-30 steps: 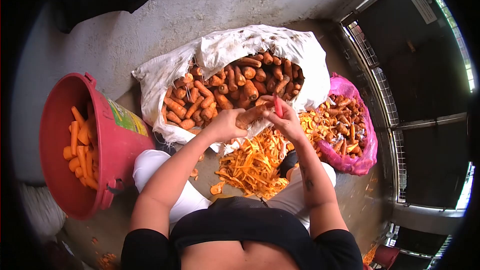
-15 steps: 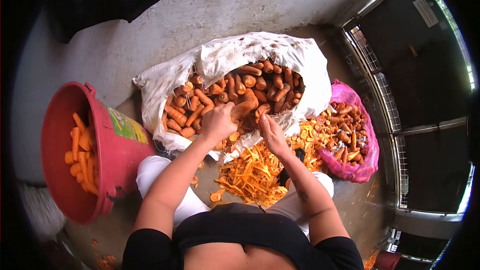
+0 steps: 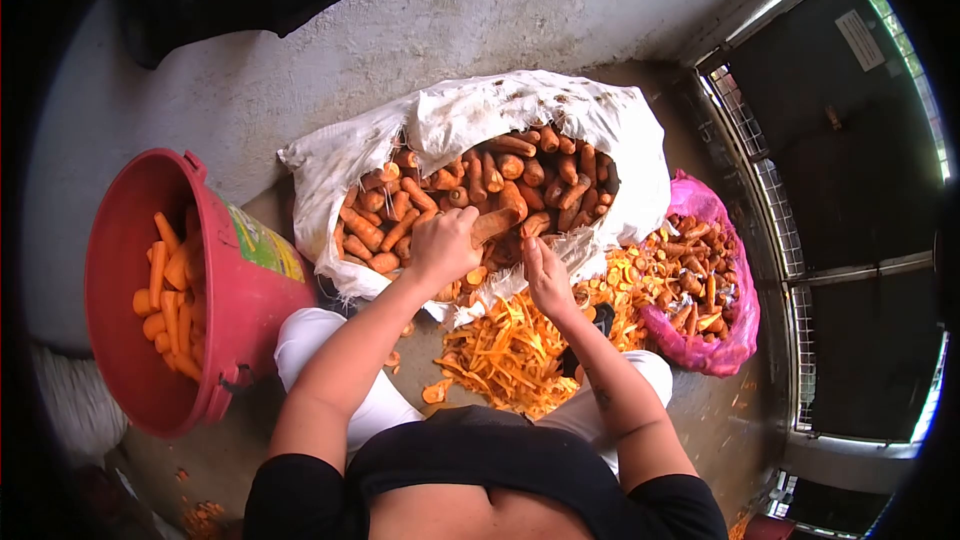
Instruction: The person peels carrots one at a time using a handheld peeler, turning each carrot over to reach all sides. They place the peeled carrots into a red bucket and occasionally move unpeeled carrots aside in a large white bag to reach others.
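Observation:
My left hand (image 3: 446,246) is closed around the thick end of an unpeeled carrot (image 3: 496,225), which points to the right over the mouth of the white sack (image 3: 440,112). Close by on the right, my right hand (image 3: 548,277) has its fingers pressed together near the carrot's tip. Whatever it grips is too small or hidden to make out. Inside the sack, unpeeled carrots (image 3: 480,172) lie heaped behind both hands. Below them, a pile of orange carrot peelings (image 3: 510,355) covers the floor between my knees.
To the left a red bucket (image 3: 255,305) leans toward me, with peeled carrots (image 3: 170,285) in it. A pink bag (image 3: 745,315) of carrot ends and small pieces stands at the right. Behind the sack is a white wall (image 3: 500,20); a dark metal gate (image 3: 830,130) lies far right.
The carrot in my left hand has swung from pointing up and right to lying flatter. My right hand has dropped slightly. The view has shifted a little.

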Available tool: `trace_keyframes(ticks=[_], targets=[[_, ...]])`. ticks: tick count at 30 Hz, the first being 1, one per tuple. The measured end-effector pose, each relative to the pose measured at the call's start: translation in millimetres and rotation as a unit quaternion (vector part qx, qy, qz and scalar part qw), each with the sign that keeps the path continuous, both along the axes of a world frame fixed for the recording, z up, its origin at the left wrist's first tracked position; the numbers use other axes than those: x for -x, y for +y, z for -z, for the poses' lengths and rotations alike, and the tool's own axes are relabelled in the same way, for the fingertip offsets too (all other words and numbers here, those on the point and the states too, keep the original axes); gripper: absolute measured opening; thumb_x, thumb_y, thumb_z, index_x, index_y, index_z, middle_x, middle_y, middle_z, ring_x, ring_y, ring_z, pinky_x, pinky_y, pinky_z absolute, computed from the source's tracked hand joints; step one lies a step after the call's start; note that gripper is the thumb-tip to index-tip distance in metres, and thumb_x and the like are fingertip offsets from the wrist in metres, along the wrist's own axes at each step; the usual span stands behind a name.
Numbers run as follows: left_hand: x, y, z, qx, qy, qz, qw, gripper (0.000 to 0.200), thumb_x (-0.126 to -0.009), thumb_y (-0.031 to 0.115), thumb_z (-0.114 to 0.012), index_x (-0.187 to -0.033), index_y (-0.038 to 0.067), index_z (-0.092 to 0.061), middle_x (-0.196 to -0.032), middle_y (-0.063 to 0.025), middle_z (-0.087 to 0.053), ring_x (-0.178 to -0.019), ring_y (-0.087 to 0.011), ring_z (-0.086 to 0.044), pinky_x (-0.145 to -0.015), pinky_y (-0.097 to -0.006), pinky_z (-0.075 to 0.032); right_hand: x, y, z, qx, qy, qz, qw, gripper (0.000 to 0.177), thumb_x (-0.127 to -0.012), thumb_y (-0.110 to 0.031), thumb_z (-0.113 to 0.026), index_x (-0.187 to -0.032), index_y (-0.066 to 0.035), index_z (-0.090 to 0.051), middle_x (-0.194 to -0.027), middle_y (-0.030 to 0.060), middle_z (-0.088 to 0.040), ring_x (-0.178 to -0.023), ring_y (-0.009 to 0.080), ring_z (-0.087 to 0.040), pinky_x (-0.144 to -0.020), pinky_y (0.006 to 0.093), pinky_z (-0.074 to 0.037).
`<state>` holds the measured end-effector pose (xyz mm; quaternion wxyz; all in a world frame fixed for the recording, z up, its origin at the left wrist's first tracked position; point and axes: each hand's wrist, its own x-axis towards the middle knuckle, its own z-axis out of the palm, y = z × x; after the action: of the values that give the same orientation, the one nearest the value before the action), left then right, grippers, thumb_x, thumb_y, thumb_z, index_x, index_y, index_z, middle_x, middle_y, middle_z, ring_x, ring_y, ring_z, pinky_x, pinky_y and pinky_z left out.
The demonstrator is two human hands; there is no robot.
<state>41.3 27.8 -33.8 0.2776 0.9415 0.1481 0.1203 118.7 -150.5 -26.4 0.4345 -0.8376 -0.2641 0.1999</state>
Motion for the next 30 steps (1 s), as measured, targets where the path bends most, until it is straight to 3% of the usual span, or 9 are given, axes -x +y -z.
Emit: trace_keyframes(ticks=[2,5,10,11,13,16,23,27,30], targets=[[5.0,-2.0,-0.6,-0.014,-0.022,0.009,1.0,0.037,-0.064,0.017,-0.072,-0.097,0.005,-0.059,-0.084,-0.0149,-0.064,-0.075,-0.0352,-0.064,-0.064,-0.0436,-0.051,10.5,-2.3,-7.6,-0.007,-0.005,0.005,1.0,0.046,-0.101,-0.041,-0.031,-0.084,-0.001,-0.046,-0.063,0.0068,-0.04,-0.061,0.0173,-0.041,-0.058,0.0336,-0.037],[15.4,-10.0,-4.1,-0.023,-0.041,0.032,0.998,0.03,-0.064,0.016,-0.069,-0.089,0.005,-0.056,-0.079,-0.0146,-0.063,-0.072,-0.035,-0.064,-0.06,-0.0429,-0.051,29.3,-16.1,3.0,0.011,-0.005,0.04,0.999,0.048,-0.1,-0.043,-0.032,-0.089,0.001,-0.047,-0.068,0.0196,-0.048,-0.062,0.0359,-0.048,-0.061,0.0413,-0.04],[45.1,-32.7,-6.5,-0.016,-0.057,0.081,0.995,0.023,-0.064,0.012,-0.066,-0.082,0.006,-0.054,-0.075,-0.0133,-0.063,-0.07,-0.033,-0.064,-0.058,-0.0425,-0.051,76.0,-41.2,22.7,-0.042,0.006,0.092,0.995,0.048,-0.101,-0.041,-0.029,-0.092,0.002,-0.05,-0.067,0.019,-0.048,-0.062,0.0318,-0.049,-0.059,0.041,-0.039],[51.9,-37.3,-2.6,-0.02,-0.05,0.09,0.994,0.023,-0.063,0.011,-0.066,-0.083,0.006,-0.055,-0.075,-0.0131,-0.063,-0.069,-0.0326,-0.064,-0.058,-0.0428,-0.051,87.4,-46.8,41.5,-0.07,0.002,0.105,0.992,0.047,-0.103,-0.038,-0.027,-0.076,-0.004,-0.043,-0.063,-0.0008,-0.038,-0.056,0.0109,-0.034,-0.052,0.0279,-0.031],[66.4,-45.3,26.0,-0.034,0.024,0.113,0.993,0.021,-0.063,0.007,-0.062,-0.083,0.005,-0.059,-0.077,-0.0148,-0.065,-0.07,-0.0321,-0.065,-0.06,-0.0416,-0.052,116.4,-53.8,87.6,-0.056,-0.087,0.159,0.982,0.049,-0.102,-0.041,-0.029,-0.072,-0.004,-0.043,-0.06,-0.0011,-0.037,-0.054,0.0107,-0.034,-0.051,0.0284,-0.031],[95.6,-59.5,51.5,-0.042,0.149,0.147,0.977,0.021,-0.067,0.009,-0.06,-0.086,0.003,-0.064,-0.077,-0.018,-0.068,-0.073,-0.0319,-0.068,-0.063,-0.0414,-0.053,145.8,-76.3,107.7,-0.004,0.314,0.162,0.936,0.054,-0.1,-0.047,-0.033,-0.067,-0.007,-0.044,-0.054,-0.0018,-0.035,-0.05,0.0113,-0.032,-0.048,0.028,-0.029],[129.5,-74.9,47.9,0.001,0.153,0.113,0.982,0.023,-0.063,0.011,-0.059,-0.085,0.004,-0.062,-0.076,-0.019,-0.067,-0.074,-0.0344,-0.067,-0.065,-0.0435,-0.054,165.8,-97.1,89.0,0.033,0.167,0.101,0.98,0.053,-0.101,-0.044,-0.034,-0.07,-0.003,-0.047,-0.059,0.0003,-0.04,-0.054,0.0104,-0.036,-0.051,0.0283,-0.034],[142.2,-73.3,19.6,0.012,0.115,0.077,0.99,0.026,-0.064,0.016,-0.063,-0.086,0.003,-0.062,-0.077,-0.0206,-0.066,-0.075,-0.0361,-0.066,-0.068,-0.0445,-0.053,166.4,-94.4,63.5,0.046,0.088,0.071,0.992,0.058,-0.1,-0.046,-0.032,-0.085,0.004,-0.056,-0.066,0.0133,-0.055,-0.065,0.025,-0.054,-0.065,0.0379,-0.044],[149.6,-81.0,-0.4,0.109,0.081,0.023,0.99,0.051,-0.061,0.026,-0.071,-0.105,0.003,-0.064,-0.084,-0.0214,-0.067,-0.082,-0.036,-0.065,-0.073,-0.0418,-0.053,161.4,-128.3,148.7,0.236,0.072,-0.002,0.969,0.066,-0.098,-0.052,-0.029,-0.102,0.006,-0.06,-0.088,0.0282,-0.063,-0.089,0.0408,-0.061,-0.082,0.0439,-0.045]])
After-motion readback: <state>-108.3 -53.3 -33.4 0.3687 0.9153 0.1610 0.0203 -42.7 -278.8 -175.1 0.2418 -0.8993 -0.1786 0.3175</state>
